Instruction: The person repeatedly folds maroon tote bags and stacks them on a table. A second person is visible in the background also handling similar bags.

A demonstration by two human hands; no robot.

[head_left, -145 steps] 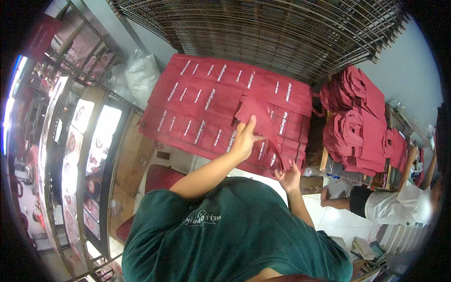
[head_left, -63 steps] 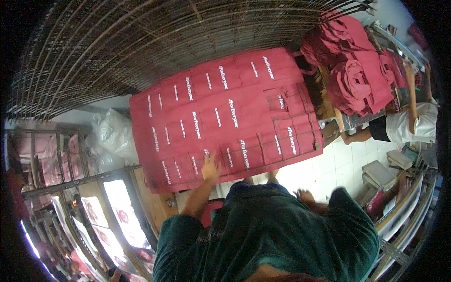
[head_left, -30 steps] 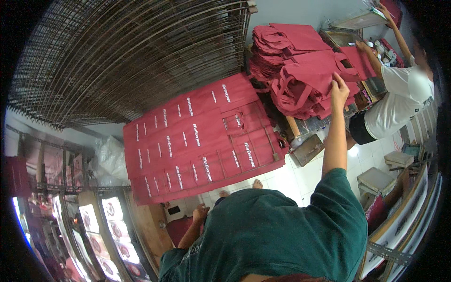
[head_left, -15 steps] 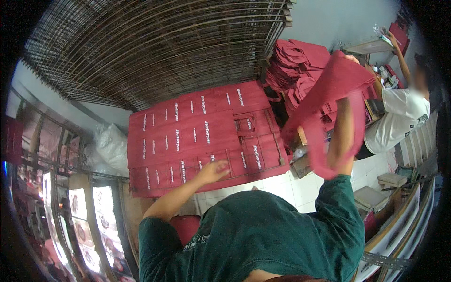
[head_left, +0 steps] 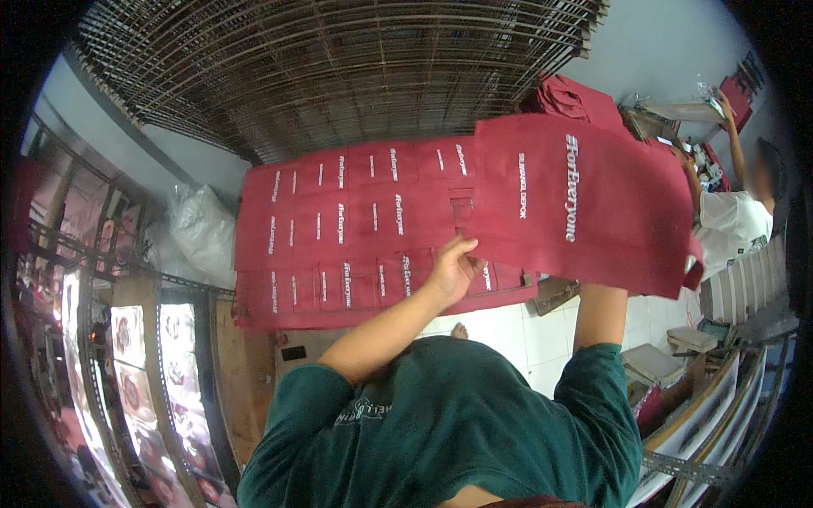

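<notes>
A dark red fabric bag (head_left: pixel 627 203) with white print is spread out in the air at the right, its printed face toward me. My left hand (head_left: pixel 455 273) is closed on its lower left corner, fingers pinched together. The bag hides my right hand; only the right forearm (head_left: pixel 601 315) shows below it, and the bag is held up at that side. Under and left of my left hand, more red printed bags (head_left: pixel 364 203) lie flat in overlapping rows on a table.
A large metal wire rack (head_left: pixel 339 76) rises behind the table. Piled red bags (head_left: pixel 580 97) are at the far right, near a person in a white shirt (head_left: pixel 732 224) reaching to a shelf. A white plastic sack (head_left: pixel 201 224) stands left. Framed screens (head_left: pixel 703 423) lean at the right.
The bag has gone from folded and swinging in my right hand to spread out flat. My left hand has moved right and up to take its corner.
</notes>
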